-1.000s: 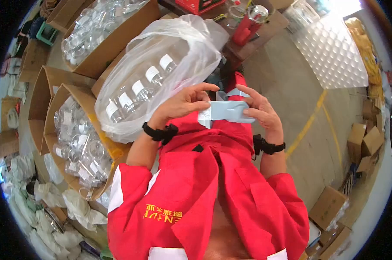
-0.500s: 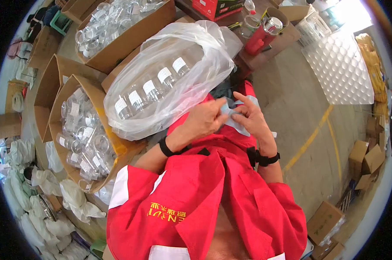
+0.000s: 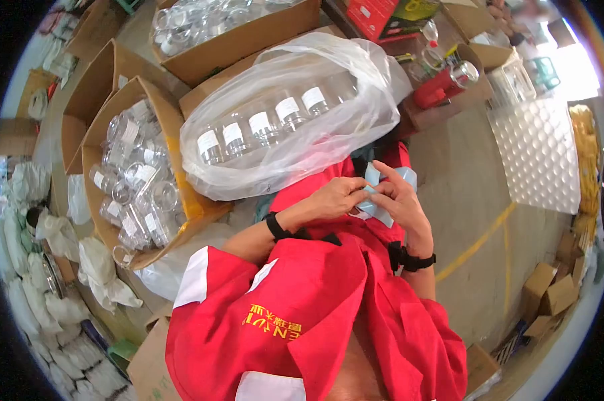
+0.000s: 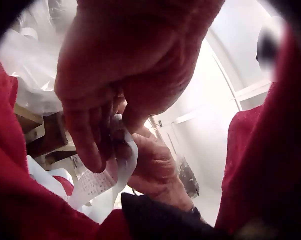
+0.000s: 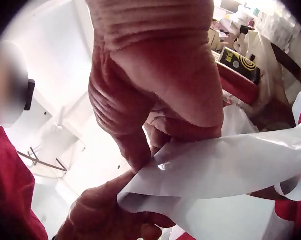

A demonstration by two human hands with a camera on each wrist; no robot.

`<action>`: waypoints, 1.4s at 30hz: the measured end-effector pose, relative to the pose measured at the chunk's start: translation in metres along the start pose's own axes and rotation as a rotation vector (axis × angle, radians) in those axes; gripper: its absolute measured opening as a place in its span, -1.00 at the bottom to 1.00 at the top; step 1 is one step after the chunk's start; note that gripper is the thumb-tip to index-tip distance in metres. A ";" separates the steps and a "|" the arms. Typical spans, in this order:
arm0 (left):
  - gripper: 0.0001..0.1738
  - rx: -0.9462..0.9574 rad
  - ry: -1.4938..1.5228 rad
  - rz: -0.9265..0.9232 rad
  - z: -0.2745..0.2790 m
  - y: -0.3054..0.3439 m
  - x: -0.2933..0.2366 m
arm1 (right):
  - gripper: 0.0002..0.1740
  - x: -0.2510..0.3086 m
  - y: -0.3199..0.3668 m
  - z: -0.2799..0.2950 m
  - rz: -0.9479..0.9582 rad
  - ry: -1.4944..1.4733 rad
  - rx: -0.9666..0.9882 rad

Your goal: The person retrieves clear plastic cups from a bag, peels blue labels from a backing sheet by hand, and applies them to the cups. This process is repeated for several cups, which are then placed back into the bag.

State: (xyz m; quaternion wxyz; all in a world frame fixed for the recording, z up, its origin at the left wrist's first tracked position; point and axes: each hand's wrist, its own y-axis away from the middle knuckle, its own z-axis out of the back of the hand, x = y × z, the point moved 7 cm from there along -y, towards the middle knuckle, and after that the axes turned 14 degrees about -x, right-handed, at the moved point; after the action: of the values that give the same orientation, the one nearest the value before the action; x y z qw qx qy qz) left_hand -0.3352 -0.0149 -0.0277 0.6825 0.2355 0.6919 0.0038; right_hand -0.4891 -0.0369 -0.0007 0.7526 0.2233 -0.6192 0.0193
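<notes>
Both hands meet over the lap at a pale blue-white strip of label backing paper (image 3: 385, 215). My left hand (image 3: 334, 200) pinches it near the fingertips, the thumb and forefinger close against the right hand's. My right hand (image 3: 405, 204) grips the same strip from the other side, fingers bent. In the left wrist view a printed white label (image 4: 95, 186) shows on the strip below the left fingers. The right wrist view has the strip curling over and trailing off to the right. Just beyond the left hand, several clear jars (image 3: 262, 127) with white labels lie in a plastic bag (image 3: 295, 177).
A cardboard box (image 3: 88, 157) of labelled clear jars stands at the left, and another box (image 3: 248, 43) of jars behind the bag. A red thermos (image 3: 442, 85) and a red carton (image 3: 375, 17) are at the back right. A bubbled sheet (image 3: 539, 157) lies on the floor.
The strip was stretched flat between the hands; now it is folded down and the fingertips are together on it. The head view has turned, so the jars and boxes appear further right.
</notes>
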 end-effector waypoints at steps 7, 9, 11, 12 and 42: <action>-0.60 -0.066 0.107 -0.019 0.031 -0.004 0.018 | -0.16 0.003 -0.006 0.002 -0.067 -0.062 -0.032; -0.58 -0.164 0.032 -0.108 0.064 -0.010 0.017 | -0.17 0.006 -0.008 0.013 -0.067 -0.245 -0.117; -0.51 -0.364 -0.004 -0.087 0.119 -0.013 0.018 | -0.16 0.011 -0.010 0.019 -0.056 -0.312 -0.145; -0.48 -0.452 -0.100 -0.103 0.141 -0.014 0.006 | -0.16 0.009 -0.012 0.027 -0.037 -0.320 -0.181; -0.46 -0.855 -0.768 -0.724 0.160 -0.240 -0.025 | -0.21 -0.031 0.002 0.068 -0.056 -0.417 -0.288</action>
State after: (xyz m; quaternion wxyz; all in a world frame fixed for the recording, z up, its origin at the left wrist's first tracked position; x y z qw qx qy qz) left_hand -0.2623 -0.2874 -0.0931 0.8711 -0.3171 0.3734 -0.0357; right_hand -0.5592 -0.0519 -0.0198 0.6330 0.1300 -0.7508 -0.1365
